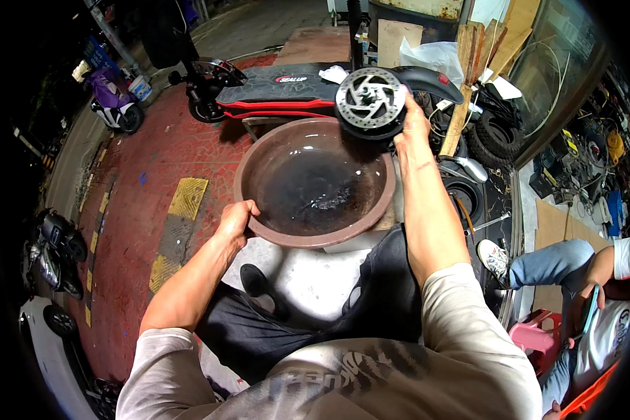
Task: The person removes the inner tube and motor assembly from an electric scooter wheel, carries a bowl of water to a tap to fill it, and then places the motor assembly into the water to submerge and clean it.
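Your lap: dark trousers and a pale, print-fronted shirt fill the lower edge; one black shoe (254, 278) shows on the pale floor between your knees.
Left hand (236, 217): closed over the near-left rim of the basin, fingers curled on its outer lip, thumb on top.
Basin (255, 155): round, wide and shallow, brown with a smooth, dull plastic look; dark water lies in it, glinting near the middle. What it rests on is hidden beneath it.
Right hand (413, 120): gripping the wheel from its right side and from behind; most of your fingers are hidden behind the tyre, so only the thumb side shows.
Wheel (371, 101): small and round, black rubber tyre with a silver, slotted metal brake disc facing you; it is held over the far-right rim of the basin, above the water, not clearly touching it.
Scooter (287, 87): black deck with red trim, lying just beyond the basin, partly hidden by the wheel.
Far right: a seated person (595, 294), cut off by the edge, holds a phone.
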`<action>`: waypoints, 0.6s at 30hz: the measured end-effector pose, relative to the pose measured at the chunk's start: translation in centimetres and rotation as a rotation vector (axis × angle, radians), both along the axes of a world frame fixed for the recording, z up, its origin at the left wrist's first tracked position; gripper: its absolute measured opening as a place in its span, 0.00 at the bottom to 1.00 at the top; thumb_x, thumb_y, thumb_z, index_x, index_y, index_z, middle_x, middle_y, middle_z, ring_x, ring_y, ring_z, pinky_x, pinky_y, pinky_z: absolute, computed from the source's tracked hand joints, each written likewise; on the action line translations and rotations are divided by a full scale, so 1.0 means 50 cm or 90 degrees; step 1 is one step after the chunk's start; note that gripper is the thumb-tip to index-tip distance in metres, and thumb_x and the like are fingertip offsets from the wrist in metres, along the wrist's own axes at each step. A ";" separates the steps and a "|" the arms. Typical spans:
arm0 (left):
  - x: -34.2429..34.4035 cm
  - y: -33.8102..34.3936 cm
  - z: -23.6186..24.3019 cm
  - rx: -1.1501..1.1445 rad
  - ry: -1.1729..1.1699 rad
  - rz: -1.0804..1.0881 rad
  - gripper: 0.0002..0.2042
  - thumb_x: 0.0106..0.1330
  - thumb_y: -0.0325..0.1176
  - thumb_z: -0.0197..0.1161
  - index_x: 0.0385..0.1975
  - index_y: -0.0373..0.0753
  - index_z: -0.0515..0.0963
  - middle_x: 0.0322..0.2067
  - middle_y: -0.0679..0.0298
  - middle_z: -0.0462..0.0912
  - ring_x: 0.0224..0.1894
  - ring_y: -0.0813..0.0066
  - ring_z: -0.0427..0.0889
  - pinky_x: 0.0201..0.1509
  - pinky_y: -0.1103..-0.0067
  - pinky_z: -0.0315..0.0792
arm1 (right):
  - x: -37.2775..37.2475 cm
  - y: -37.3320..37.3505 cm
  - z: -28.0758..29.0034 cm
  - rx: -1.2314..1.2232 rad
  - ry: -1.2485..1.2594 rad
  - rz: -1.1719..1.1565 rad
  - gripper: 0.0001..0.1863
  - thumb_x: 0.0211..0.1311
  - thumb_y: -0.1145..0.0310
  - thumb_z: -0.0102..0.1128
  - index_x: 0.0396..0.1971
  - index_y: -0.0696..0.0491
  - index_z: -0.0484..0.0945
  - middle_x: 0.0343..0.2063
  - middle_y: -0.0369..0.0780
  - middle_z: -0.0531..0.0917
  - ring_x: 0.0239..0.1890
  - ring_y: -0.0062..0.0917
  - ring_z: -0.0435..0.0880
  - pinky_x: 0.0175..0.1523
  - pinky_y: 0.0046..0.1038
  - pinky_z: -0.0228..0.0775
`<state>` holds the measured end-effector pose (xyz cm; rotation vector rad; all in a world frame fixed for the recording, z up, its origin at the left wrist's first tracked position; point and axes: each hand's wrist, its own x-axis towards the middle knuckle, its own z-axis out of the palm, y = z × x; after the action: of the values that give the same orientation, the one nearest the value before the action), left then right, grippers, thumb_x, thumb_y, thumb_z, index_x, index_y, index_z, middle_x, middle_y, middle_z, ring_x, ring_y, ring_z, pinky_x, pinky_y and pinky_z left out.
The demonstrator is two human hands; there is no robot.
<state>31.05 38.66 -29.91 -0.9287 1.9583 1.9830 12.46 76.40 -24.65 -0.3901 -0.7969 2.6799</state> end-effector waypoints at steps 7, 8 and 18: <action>-0.039 0.138 0.054 -0.001 0.026 -0.020 0.05 0.50 0.25 0.63 0.25 0.34 0.76 0.24 0.60 0.77 0.25 0.62 0.79 0.33 0.65 0.78 | 0.002 -0.041 -0.040 0.463 -0.079 0.043 0.33 0.40 0.59 0.89 0.40 0.65 0.82 0.37 0.46 0.89 0.38 0.31 0.88 0.49 0.32 0.79; -0.045 0.135 0.038 -0.004 0.039 -0.018 0.05 0.49 0.25 0.63 0.24 0.33 0.76 0.24 0.60 0.78 0.25 0.63 0.79 0.33 0.66 0.78 | 0.020 -0.067 -0.036 0.529 -0.099 0.032 0.31 0.42 0.61 0.89 0.40 0.65 0.82 0.37 0.45 0.89 0.36 0.29 0.88 0.46 0.31 0.80; -0.077 0.141 -0.017 0.019 0.017 -0.053 0.04 0.51 0.24 0.62 0.26 0.31 0.77 0.25 0.60 0.79 0.26 0.65 0.79 0.33 0.66 0.78 | 0.092 -0.145 -0.069 0.991 -0.184 -0.005 0.47 0.38 0.45 0.87 0.53 0.60 0.76 0.50 0.52 0.83 0.57 0.46 0.81 0.63 0.43 0.73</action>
<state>27.19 45.71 -30.78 -0.8053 1.9430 1.9820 17.08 69.13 -28.10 -0.3047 -2.4703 1.2633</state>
